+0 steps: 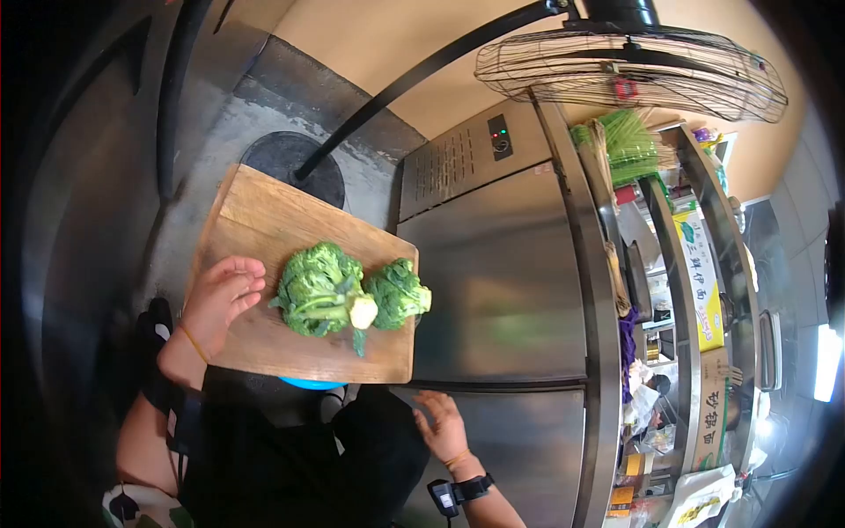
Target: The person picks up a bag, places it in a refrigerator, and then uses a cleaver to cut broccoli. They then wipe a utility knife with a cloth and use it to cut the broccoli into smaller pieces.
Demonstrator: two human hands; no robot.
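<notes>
A wooden cutting board [264,211] lies at the middle left of the head view. On it rest two heads of broccoli: a larger one [319,286] with its pale cut stem toward the right, and a smaller one [394,295] near the board's right edge. A small loose leaf [358,341] shows below the stem. My left hand [224,299] is over the board's left part, fingers loosely bent and thumb apart, holding nothing, a short gap from the larger broccoli. My right hand [443,427] is off the board's lower right corner, open, in front of the steel cabinet.
A stainless steel cabinet [493,273] stands right of the board. Behind the board is a fan's round black base [330,172], with its wire cage [634,75] overhead. Shelves [669,308] at right hold greens and boxes. A blue rim [312,384] shows under the board.
</notes>
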